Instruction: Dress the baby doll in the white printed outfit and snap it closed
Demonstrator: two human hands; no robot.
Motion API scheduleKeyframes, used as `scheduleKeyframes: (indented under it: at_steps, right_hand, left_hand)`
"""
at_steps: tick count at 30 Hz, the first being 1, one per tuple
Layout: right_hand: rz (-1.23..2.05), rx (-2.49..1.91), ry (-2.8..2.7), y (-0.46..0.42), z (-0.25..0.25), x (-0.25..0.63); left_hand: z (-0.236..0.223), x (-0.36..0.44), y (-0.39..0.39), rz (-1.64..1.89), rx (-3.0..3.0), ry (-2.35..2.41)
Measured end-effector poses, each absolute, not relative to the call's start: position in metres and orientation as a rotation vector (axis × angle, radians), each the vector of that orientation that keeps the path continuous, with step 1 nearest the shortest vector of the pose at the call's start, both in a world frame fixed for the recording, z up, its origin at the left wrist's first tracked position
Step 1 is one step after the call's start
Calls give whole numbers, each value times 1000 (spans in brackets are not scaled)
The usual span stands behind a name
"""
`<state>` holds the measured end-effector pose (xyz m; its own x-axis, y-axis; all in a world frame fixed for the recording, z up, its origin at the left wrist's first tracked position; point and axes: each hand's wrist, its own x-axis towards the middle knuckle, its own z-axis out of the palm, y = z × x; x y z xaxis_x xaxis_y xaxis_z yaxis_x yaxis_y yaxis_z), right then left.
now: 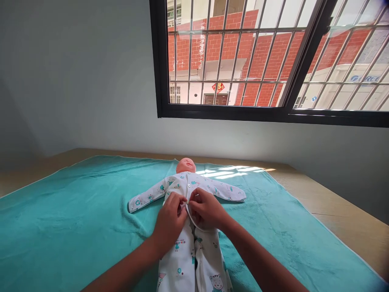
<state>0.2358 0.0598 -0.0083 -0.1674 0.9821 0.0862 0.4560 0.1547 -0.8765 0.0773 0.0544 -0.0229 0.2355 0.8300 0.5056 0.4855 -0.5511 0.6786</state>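
Patterned legs of the white baby suit [179, 261] stretch toward me, slightly parted, while its upper part lies across the doll, whose pink head [186, 165] shows above the collar. My left hand [169, 221] and right hand [209, 211] meet at the middle of the front opening, below a round button [189, 185], each with its fingers pinching the fabric edge. Both sleeves spread outward, flat on the turquoise cloth [91, 219], which covers much of the wooden desk [343, 202]; streaks of sunlight fall beside the head, and beyond stands a barred, black-framed window [223, 112]
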Motion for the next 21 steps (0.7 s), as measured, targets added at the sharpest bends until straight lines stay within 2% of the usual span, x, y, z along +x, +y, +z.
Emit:
scheduleKeyframes:
  at_steps: [3,6,10,13,21]
  right_hand:
    - [457,-1384,-1964,31,-17,230]
    - [211,-1246,-2168,-2,-31,232]
    - [43,-1070,-2044,-21,-49,253]
    - [-103,-1118,-1974,-19,-54,269]
    - [-147,-1181,-2014,-19,-52,259]
  left_hand:
    - [-30,63,38,1132,2198,1204]
    - [-42,38,24,1058,2213,1222]
    - [-56,14,18,967,2188,1256]
    - [-62,12,22,943,2207,1245]
    - [-62,10,26,1109,2275,1157]
